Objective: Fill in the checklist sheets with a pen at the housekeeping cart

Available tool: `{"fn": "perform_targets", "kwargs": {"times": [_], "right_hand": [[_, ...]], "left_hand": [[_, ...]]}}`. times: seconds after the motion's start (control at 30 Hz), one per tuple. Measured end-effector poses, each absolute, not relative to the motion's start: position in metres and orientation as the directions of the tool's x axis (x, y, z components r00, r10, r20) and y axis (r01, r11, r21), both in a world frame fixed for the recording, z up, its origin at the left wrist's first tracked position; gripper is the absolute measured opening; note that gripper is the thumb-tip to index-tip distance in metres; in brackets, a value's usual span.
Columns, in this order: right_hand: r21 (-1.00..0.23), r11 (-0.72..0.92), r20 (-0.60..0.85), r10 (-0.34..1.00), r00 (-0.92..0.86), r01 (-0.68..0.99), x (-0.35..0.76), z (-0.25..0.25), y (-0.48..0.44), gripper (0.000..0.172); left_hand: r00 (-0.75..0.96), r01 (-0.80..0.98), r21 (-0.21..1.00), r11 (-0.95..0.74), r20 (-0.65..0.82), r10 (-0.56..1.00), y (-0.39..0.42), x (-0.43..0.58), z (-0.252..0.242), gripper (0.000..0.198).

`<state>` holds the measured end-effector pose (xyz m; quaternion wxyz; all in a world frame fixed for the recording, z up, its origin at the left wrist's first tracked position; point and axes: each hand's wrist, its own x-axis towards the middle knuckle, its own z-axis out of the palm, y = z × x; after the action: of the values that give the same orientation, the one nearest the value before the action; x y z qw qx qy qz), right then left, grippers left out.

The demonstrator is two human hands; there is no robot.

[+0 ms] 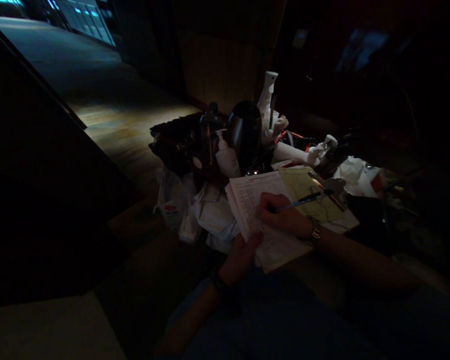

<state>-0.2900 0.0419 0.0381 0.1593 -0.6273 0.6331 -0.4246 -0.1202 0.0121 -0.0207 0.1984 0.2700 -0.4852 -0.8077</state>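
1. Printed form (264, 215): white, covered in fine red-brown rows of print.
2. Second sheet (309, 192): yellow-green, dark printed lines.
3. Pen (302, 201): blue barrel, dark clip end.
4. Spray bottle (267, 95): white.
5. Rounded container (244, 131): glossy black.
6. Plastic bag (172, 202): white, red-and-blue logo.

Dim scene. Right hand (283, 216) in closed grip on dark slim pen (298, 201), tip on white printed paper pad (260, 220). Left hand (240, 257) pinches pad's near-left edge, thumb on top. Yellow printed sheet (307, 192) just beyond right grip. Black rounded jug (244, 131), white spray bottle (267, 97) and white pump bottle (227, 156) farther beyond. White plastic bag (174, 205) left of left grip.
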Motion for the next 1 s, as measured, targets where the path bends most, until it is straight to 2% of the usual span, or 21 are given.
{"fn": "perform_targets", "kwargs": {"times": [0.23,0.4,0.53,0.6,0.77,0.87,1.0], "right_hand": [[-0.795,-0.134,0.309,-0.929,-0.205,-0.592,-0.291,0.040,0.041,0.023],[-0.950,-0.056,0.157,-0.937,-0.312,-0.309,-0.297,0.044,0.039,0.032],[-0.989,-0.076,0.116,-0.934,-0.339,-0.128,-0.303,0.046,0.040,0.038],[-0.984,-0.089,0.134,-0.940,-0.315,-0.155,-0.306,0.053,0.040,0.040],[-0.893,-0.116,0.232,-0.947,-0.223,-0.436,-0.305,0.079,0.024,0.036],[-0.881,-0.081,0.229,-0.935,-0.271,-0.465,-0.301,0.076,0.003,0.034],[-0.861,-0.084,0.262,-0.918,-0.298,-0.501,-0.298,0.053,-0.015,0.031]], "left_hand": [[-0.759,0.084,0.872,-0.483,-0.258,-0.598,0.014,-0.121,-0.029,0.047],[-0.785,0.139,0.823,-0.551,-0.248,-0.568,0.006,-0.122,-0.026,0.053],[-0.733,0.244,0.818,-0.521,-0.196,-0.651,-0.010,-0.124,-0.014,0.055],[-0.721,0.250,0.842,-0.478,-0.168,-0.673,-0.019,-0.126,-0.010,0.055],[-0.729,0.285,0.840,-0.462,-0.123,-0.673,-0.035,-0.136,-0.013,0.055],[-0.705,0.271,0.836,-0.478,-0.166,-0.690,-0.040,-0.144,-0.013,0.056],[-0.687,0.256,0.865,-0.432,-0.152,-0.710,-0.043,-0.148,-0.011,0.058]]}}
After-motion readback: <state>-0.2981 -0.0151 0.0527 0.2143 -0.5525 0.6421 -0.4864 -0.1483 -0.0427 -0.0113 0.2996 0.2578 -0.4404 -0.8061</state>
